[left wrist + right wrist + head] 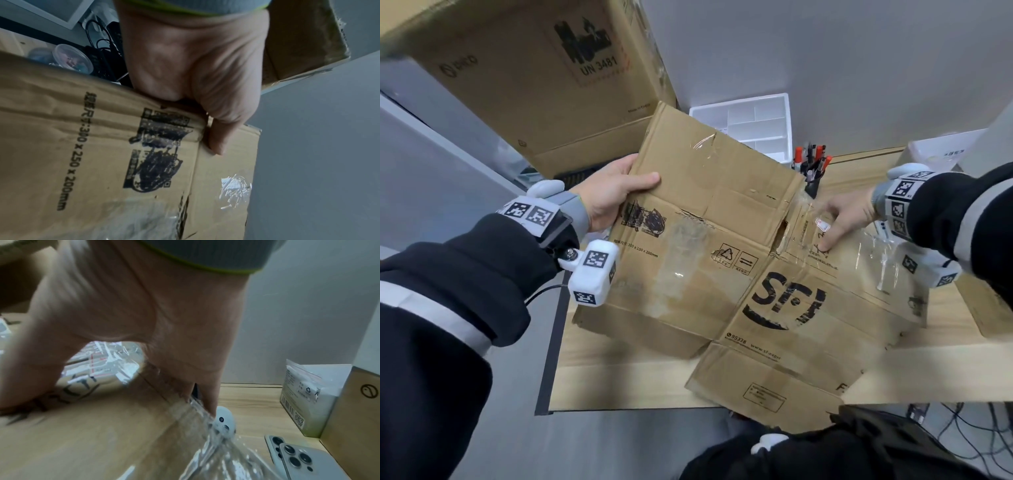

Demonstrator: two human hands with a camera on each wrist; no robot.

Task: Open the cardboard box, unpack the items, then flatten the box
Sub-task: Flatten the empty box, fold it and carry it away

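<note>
The cardboard box [739, 260] lay collapsed across the wooden surface [941, 322], its left part raised. The left hand [609, 195] gripped its left edge, thumb on top and fingers curled beneath. The right hand [842, 219] pressed spread, straight fingers [828, 245] onto the taped right panel. Two phones [298, 457] lay beside it.

Pen holder [812, 171] and white tray [750, 126] crowd the far edge; bare tabletop [619, 377] lies near-left.
</note>
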